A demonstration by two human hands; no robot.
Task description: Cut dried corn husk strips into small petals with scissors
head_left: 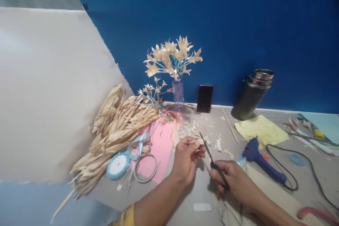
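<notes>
My left hand (185, 162) pinches a small pale strip of corn husk (199, 142) between thumb and fingers. Black-handled scissors (219, 173) are gripped in my right hand (230, 178), their blades pointing up and left at the end of the strip. The husk piece touches or lies just beside the blades; which of the two I cannot tell. Small cream offcuts (194, 127) are scattered on the table beyond my hands. A white paper strip (202, 207) lies near the front edge, and thin wires are partly hidden below my right hand.
Left: dried corn husks (119, 123), pink paper (164, 141), blue ribbon roll (118, 166), tape ring (155, 173). Back: husk flowers in a clear vase (178, 93), phone (204, 99), dark flask (250, 97). Right: blue glue gun (262, 162) with black cord, yellow paper (261, 130).
</notes>
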